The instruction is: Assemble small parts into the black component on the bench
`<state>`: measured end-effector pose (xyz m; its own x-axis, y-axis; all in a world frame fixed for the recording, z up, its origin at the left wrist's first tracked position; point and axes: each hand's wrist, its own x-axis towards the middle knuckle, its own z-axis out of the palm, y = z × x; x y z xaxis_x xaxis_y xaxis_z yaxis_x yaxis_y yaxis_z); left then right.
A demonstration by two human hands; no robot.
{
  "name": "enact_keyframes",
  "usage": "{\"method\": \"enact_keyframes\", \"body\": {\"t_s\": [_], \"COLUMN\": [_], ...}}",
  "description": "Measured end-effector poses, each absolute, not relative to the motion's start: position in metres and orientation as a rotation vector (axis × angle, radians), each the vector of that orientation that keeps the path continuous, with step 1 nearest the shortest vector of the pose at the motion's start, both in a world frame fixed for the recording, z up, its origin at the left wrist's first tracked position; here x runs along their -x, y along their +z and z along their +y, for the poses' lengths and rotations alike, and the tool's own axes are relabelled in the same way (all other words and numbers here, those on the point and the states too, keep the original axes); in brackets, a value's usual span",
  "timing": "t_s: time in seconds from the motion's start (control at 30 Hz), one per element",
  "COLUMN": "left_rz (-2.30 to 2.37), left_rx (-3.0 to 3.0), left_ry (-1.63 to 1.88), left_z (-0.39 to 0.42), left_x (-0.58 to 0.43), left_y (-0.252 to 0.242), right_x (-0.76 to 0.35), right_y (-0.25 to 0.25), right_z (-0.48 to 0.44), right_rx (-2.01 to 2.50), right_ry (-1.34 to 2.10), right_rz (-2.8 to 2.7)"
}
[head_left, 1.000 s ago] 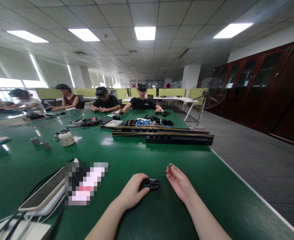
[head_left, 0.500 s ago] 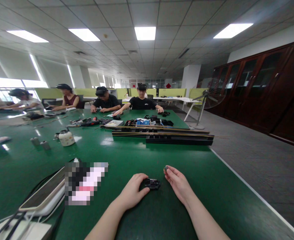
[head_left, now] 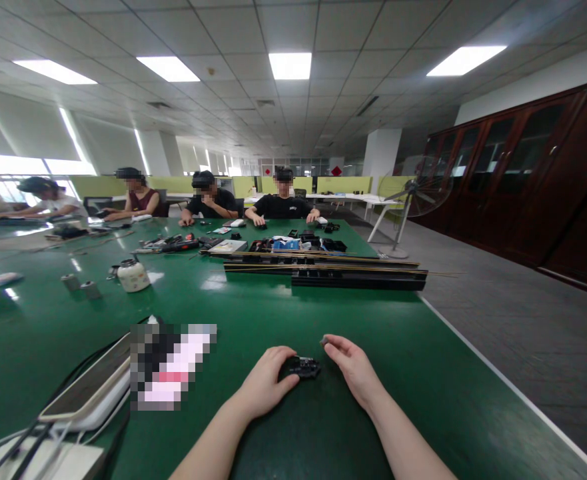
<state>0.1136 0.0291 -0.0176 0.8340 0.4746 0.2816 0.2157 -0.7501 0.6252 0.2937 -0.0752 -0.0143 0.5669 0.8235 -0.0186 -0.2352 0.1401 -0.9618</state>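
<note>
My left hand [head_left: 266, 381] lies on the green table [head_left: 253, 313], its fingers curled around the left end of a small black part [head_left: 304, 367]. Just to the right of it, my right hand [head_left: 353, 369] pinches a tiny grey piece [head_left: 324, 341] between thumb and fingertips, a little above and right of the black part. Both forearms reach in from the bottom edge.
A phone [head_left: 86, 389] on a white block with cables lies at the lower left. Long black rails [head_left: 323, 271] with thin rods cross the table ahead. A white pot [head_left: 132, 275] and small grey cylinders [head_left: 80, 287] stand left. Several people sit at the far end. The table's right edge [head_left: 498, 380] meets grey floor.
My right hand has closed from an open palm into a pinch on the tiny grey piece and moved left toward the black part. My left hand has stayed put.
</note>
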Motion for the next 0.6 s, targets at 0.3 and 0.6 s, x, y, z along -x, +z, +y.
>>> {"method": "enact_keyframes", "body": {"t_s": [0.3, 0.6], "left_rz": [0.49, 0.489], "left_rx": [-2.41, -2.418], "left_ry": [0.591, 0.603], "left_z": [0.03, 0.031], "left_x": [-0.114, -0.114], "left_y": [-0.02, -0.021], "right_x": [-0.287, -0.279], "right_y": [-0.012, -0.014], "right_z": [-0.075, -0.076], "right_rx": [1.297, 1.54], "right_ry": [0.831, 0.604], "right_rz": [-0.819, -1.146]}}
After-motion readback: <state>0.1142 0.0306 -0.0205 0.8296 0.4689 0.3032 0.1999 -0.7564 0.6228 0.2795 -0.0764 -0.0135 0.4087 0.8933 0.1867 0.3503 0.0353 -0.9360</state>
